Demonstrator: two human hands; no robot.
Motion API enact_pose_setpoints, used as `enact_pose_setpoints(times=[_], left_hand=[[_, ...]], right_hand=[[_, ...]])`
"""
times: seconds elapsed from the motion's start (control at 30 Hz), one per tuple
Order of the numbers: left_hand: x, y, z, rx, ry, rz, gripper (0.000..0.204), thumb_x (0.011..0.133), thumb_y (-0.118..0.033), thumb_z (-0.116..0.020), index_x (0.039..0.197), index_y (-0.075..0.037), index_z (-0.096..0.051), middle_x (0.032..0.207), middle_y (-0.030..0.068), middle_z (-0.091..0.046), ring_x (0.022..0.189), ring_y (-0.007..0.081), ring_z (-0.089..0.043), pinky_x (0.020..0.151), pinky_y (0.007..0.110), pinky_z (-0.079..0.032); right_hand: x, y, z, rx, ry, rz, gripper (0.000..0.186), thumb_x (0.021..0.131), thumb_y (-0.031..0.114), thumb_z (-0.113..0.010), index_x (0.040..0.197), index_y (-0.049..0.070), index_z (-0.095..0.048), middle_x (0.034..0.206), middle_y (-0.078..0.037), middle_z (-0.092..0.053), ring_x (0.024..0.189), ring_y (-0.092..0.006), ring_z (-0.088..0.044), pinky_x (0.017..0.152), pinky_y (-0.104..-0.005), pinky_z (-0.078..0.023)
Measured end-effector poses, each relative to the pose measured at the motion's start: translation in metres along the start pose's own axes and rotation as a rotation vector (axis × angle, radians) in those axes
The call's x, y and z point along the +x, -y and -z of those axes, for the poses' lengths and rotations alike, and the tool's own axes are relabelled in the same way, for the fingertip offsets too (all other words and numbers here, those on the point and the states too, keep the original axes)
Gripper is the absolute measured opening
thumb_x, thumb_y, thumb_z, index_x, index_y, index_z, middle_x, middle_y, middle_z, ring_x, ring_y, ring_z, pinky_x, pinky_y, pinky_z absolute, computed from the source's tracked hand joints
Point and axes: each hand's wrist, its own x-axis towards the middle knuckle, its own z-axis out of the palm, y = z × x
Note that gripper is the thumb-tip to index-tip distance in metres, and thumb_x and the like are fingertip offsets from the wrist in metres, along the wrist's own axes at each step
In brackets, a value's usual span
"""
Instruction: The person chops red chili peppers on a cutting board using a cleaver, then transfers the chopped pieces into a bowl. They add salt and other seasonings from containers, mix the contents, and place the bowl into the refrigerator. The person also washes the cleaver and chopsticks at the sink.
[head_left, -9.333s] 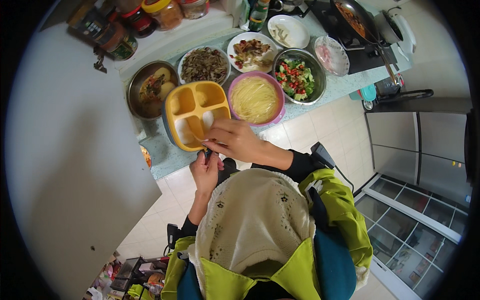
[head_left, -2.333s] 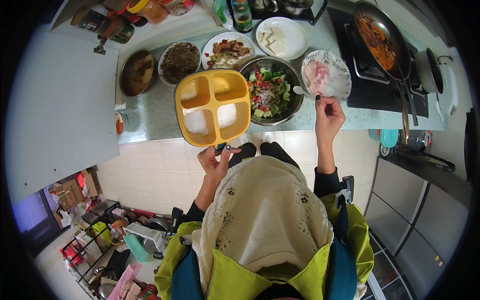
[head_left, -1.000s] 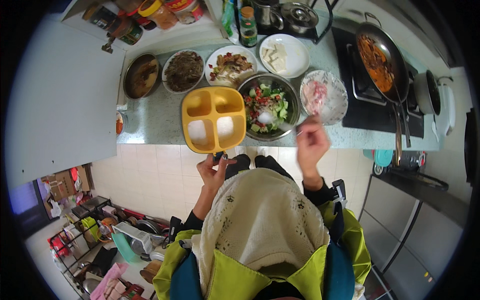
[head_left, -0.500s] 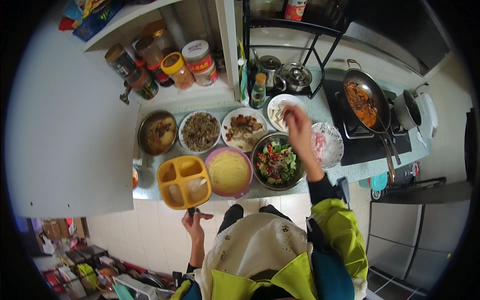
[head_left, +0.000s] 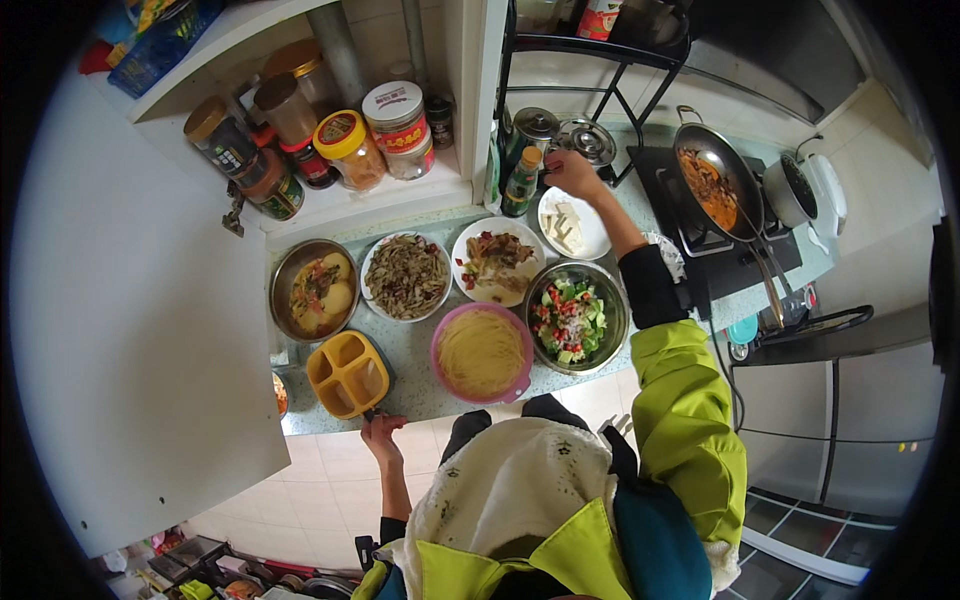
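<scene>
We see the left hand [head_left: 383, 436] at about 8 o'clock of our view, its fingers curled around the dark handle [head_left: 371, 412] of the yellow four-compartment box [head_left: 349, 377]. One finger points out towards 3 o'clock. The box lies just beyond that hand, at the counter's near edge (whether it rests there or is held slightly above, we cannot tell).

At 1 o'clock we find the right hand [head_left: 574, 175], arm stretched across the counter, fingers bent and close together beside the green bottle [head_left: 519, 190], near its orange-brown cap. We cannot tell whether they touch it or have hold of it. The bottle wears its cap.

Just below the right hand, we see a white plate [head_left: 596, 240] of pale strips. A metal bowl [head_left: 621, 322] of chopped green and red vegetables sits at 3 o'clock, and a pink bowl [head_left: 519, 383] of pale yellow strands at 6 o'clock, between it and the box. At 2 o'clock we have a pan [head_left: 742, 192] with orange-brown food on the stove.
</scene>
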Motion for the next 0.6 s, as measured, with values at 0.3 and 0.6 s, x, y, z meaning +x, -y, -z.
enact_pose_setpoints(times=[0.3,0.6], left_hand=[[-0.038,0.013,-0.016,0.090,-0.265,-0.135,0.042,0.087,-0.020,-0.045,0.122,-0.006,-0.028,0.087,0.0140,-0.060,0.055,0.0123,-0.054,0.054,0.021,-0.042],[-0.098,0.016,-0.094,0.148,-0.612,-0.449,0.037,0.083,-0.011,-0.047,0.117,-0.005,-0.035,0.081,0.0064,-0.052,0.054,0.0090,-0.040,0.050,0.019,-0.036]], right_hand=[[0.021,-0.077,-0.021,0.002,-0.248,-0.299,0.026,0.080,0.023,-0.049,0.076,-0.001,-0.059,0.075,-0.016,-0.062,0.075,-0.0334,-0.059,0.067,-0.0405,-0.045],[0.056,-0.026,0.121,0.658,-1.166,0.332,0.012,0.085,0.008,-0.048,0.093,0.000,-0.047,0.081,-0.005,-0.051,0.072,-0.0100,-0.048,0.065,-0.0229,-0.041]])
